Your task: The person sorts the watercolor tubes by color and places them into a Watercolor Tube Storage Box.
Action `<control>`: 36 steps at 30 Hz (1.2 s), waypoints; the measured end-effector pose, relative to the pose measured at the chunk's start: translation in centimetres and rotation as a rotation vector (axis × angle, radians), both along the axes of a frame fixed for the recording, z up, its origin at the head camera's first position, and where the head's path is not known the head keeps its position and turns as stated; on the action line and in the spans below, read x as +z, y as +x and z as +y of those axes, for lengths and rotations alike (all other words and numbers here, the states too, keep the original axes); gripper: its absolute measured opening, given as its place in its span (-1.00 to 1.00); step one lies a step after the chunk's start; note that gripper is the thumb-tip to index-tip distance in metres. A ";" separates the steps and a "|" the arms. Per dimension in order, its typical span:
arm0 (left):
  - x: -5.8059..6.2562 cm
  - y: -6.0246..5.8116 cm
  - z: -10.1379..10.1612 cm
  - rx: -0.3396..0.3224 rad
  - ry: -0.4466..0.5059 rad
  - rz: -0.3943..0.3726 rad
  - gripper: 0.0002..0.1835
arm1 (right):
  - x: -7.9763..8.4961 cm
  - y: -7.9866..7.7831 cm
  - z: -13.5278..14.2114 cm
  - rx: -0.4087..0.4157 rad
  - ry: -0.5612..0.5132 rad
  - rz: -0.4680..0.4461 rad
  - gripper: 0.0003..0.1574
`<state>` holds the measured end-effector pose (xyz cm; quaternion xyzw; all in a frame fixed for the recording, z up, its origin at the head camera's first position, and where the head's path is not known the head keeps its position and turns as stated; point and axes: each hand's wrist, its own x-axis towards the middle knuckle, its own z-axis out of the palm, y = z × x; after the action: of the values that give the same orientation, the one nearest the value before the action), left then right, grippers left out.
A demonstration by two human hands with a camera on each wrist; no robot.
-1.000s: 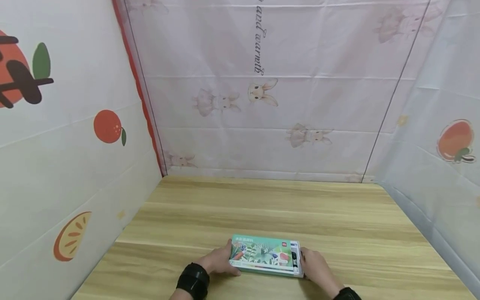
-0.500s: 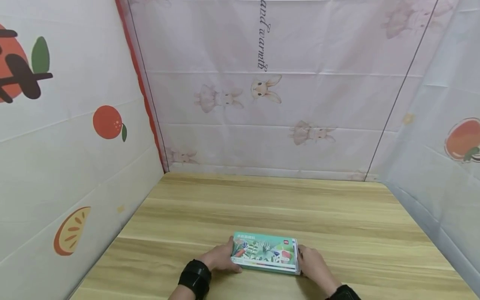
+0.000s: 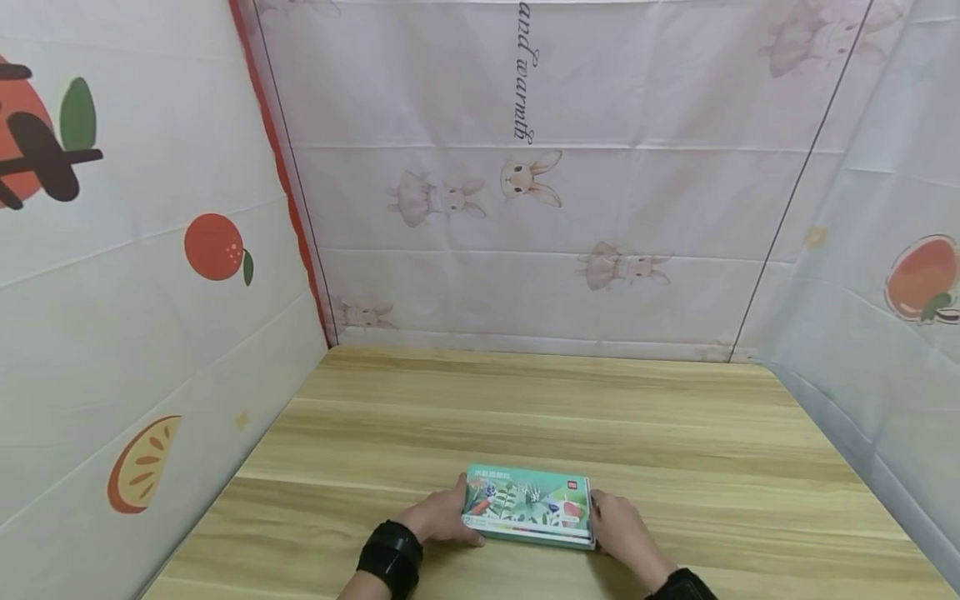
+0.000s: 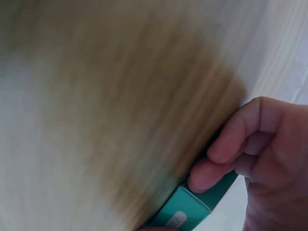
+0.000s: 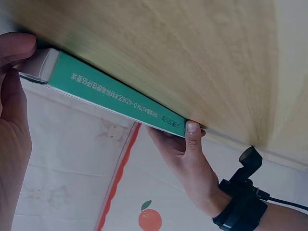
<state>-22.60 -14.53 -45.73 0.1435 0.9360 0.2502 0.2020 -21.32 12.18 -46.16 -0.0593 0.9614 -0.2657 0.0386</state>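
A flat green watercolor paint box [image 3: 528,504] with a printed plant picture lies on the table near its front. My left hand [image 3: 442,514] grips its left end, thumb along the near side and fingers at the far side. At the opposite end, my right hand [image 3: 626,533] holds the short edge between thumb and curled fingers. The right wrist view shows a pale inner tray end [image 5: 41,66] sticking slightly out of the green sleeve [image 5: 115,96] beside the right fingers. Close up in the left wrist view, curled fingers touch the green box end [image 4: 185,209].
The wood-patterned table [image 3: 525,408] extends behind the box. Printed cloth walls stand at the left [image 3: 150,333], the back [image 3: 480,283] and the right [image 3: 885,375]. A black band [image 3: 390,554] with a camera is strapped on the left wrist.
My right hand has moved left, pushing the inner tray into the sleeve, so that much less of it shows at the right end. The left hand keeps its grip. The head view shifted slightly.
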 end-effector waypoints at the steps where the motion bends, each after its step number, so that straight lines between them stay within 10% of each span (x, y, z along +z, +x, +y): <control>1: 0.0 0.0 0.0 -0.001 0.000 -0.001 0.14 | 0.0 0.0 -0.1 0.003 0.004 0.001 -0.63; 36: 0.4 0.1 0.2 0.022 -0.036 -0.030 0.13 | 0.1 0.0 -0.5 0.025 -0.009 -0.022 -0.61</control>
<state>-22.54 -14.38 -45.31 0.1257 0.9387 0.2374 0.2160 -21.28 11.67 -46.07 -0.0686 0.9590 -0.2702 0.0520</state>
